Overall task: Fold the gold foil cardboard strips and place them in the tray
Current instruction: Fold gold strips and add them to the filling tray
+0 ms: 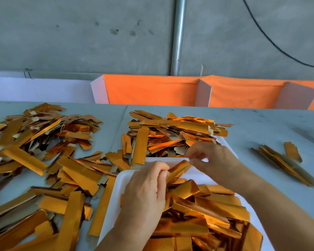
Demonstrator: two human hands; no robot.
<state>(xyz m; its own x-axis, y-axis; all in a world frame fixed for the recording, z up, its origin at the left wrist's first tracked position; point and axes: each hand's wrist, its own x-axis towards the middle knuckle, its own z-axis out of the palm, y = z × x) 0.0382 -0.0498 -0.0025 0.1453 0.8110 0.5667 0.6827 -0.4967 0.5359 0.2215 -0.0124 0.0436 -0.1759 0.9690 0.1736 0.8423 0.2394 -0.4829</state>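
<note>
Near the lower middle of the frame, one gold strip (178, 171) is pinched at its ends by the left hand (147, 189) and right hand (209, 158) above the white tray (120, 189). If pinched unevenly, a crooked crease is likely; the heaped tray could spill onto the desk (261, 127).

Gold foil strips (76, 171), white tray (120, 182) — orange cloth (150, 89) behind.
</note>
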